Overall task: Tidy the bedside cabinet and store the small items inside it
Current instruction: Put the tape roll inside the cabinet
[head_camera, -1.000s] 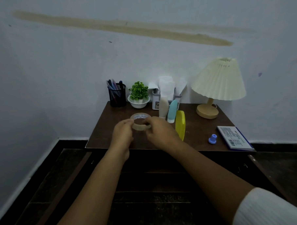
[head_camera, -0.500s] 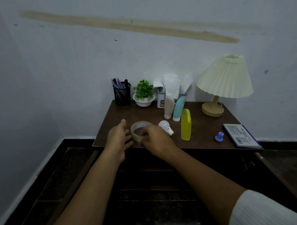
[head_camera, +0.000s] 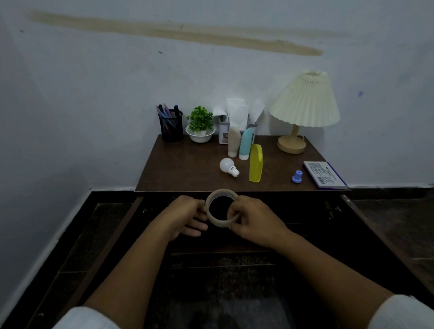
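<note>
The tape roll (head_camera: 217, 222) is up in the air, with the left hand (head_camera: 186, 215) holding its side at 9 o'clock, the right hand (head_camera: 255, 220) pinching its rim at 4 o'clock, and the brown cabinet top (head_camera: 186, 170) at 12 o'clock.

We see a dim, bluish view with soft, faint shadows, the wall (head_camera: 108, 99) palest, the floor (head_camera: 73, 257) nearly black, and wide-angle bending at the edges.
</note>
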